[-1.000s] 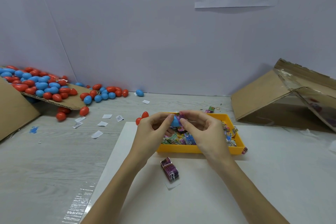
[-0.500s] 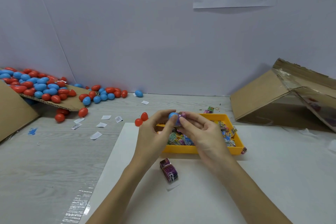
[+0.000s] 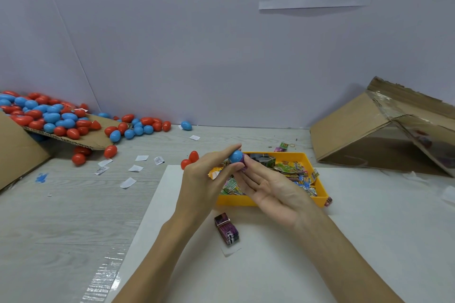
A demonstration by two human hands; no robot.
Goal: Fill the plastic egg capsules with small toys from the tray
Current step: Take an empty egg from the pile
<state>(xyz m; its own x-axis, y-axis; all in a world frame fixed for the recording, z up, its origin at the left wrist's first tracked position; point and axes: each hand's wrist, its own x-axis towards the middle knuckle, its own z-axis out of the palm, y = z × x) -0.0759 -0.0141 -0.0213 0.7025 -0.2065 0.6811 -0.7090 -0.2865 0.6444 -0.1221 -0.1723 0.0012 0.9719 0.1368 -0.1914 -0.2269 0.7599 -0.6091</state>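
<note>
While both hands meet above the rear left part of the yellow tray (image 3: pixel 317 198), the blue egg capsule half (image 3: pixel 235 156) sits between them, its rounded dome turned up and toward the camera and its long axis tilted toward the right hand; a purple packet (image 3: pixel 243 160) shows at its lower right edge, and how far that packet sits inside the half cannot be told. The left hand (image 3: pixel 205 179) has its back to the camera, with the forefinger laid over the top of the dome and the thumb under it, so that it pinches the capsule half. The right hand (image 3: pixel 272 190) lies palm up and turned to the left, its fingers nearly straight and their tips touching the purple packet and the underside of the half; whether they press or grip cannot be told. Both forearms rise from the lower edge of the view over the white sheet (image 3: pixel 369 241) on the desk (image 3: pixel 61 216). The tray holds a heap of small packeted toys (image 3: pixel 293 171). A purple toy packet (image 3: pixel 227 229) lies on the sheet just in front of the tray. Red and blue egg capsules (image 3: pixel 53 118) are heaped on a cardboard flap at the far left, and a tipped cardboard box (image 3: pixel 374 128) stands at the far right.
</note>
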